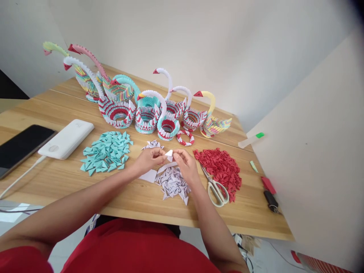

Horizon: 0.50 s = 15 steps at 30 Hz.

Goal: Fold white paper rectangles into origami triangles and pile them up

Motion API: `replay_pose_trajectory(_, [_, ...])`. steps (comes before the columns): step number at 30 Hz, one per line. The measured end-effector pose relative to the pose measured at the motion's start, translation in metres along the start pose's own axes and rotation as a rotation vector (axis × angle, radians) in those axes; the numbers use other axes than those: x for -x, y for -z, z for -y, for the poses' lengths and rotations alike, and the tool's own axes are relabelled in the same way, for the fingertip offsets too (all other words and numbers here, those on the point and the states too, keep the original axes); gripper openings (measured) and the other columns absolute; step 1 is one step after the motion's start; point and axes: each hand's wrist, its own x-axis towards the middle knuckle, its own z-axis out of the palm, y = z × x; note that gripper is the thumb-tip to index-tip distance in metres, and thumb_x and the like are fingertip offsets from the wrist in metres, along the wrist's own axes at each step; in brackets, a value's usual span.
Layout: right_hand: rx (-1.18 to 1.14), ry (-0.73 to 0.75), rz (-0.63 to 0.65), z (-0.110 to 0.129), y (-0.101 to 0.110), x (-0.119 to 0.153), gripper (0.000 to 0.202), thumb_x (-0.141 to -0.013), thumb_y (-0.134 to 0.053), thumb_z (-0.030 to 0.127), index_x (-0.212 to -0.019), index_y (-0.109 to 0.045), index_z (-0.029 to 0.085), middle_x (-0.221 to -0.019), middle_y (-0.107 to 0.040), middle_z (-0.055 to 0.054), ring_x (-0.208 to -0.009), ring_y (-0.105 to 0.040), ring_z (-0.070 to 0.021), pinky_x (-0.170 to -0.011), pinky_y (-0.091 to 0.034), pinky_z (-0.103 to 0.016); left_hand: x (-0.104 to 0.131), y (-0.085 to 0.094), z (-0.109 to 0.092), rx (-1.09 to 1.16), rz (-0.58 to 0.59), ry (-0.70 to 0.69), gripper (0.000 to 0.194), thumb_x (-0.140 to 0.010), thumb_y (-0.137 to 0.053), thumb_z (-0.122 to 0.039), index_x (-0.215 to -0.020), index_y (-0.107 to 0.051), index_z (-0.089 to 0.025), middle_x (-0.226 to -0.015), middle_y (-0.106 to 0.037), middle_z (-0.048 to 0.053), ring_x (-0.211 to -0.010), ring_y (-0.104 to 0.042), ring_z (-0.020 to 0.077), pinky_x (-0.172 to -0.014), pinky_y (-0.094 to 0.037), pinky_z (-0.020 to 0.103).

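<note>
Between my hands is a small folded white paper piece (169, 154). My left hand (149, 160) pinches its left side, and the fingers of my right hand (185, 165) close on its right side. Just below them lies a pile of white folded triangles (174, 185), with a white paper strip (167, 167) along its top and a flat white sheet (148, 176) to its left. A smaller white pile (153, 144) sits behind my left hand.
Teal triangles (106, 151) lie left, red triangles (220, 168) right, beside scissors (217, 191). Several paper swans (117, 112) and a red-white ring (185, 138) stand behind. A power bank (66, 139) and phone (24, 146) are far left; a glue tube (250, 140) lies right.
</note>
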Motion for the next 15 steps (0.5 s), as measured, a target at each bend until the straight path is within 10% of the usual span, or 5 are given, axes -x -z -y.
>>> replay_pose_trajectory(15, [0.089, 0.068, -0.091, -0.015, 0.000, -0.004, 0.027, -0.076, -0.066, 0.043, -0.067, -0.056, 0.020, -0.061, -0.052, 0.004, -0.056, -0.046, -0.0110, -0.056, -0.037, -0.023, 0.002, -0.003, -0.003, 0.154, 0.010, 0.040, 0.020, -0.075, -0.068, -0.032, -0.077, -0.066, -0.012, -0.068, -0.068, 0.003, -0.064, -0.063, 0.0133, -0.066, -0.050, 0.026])
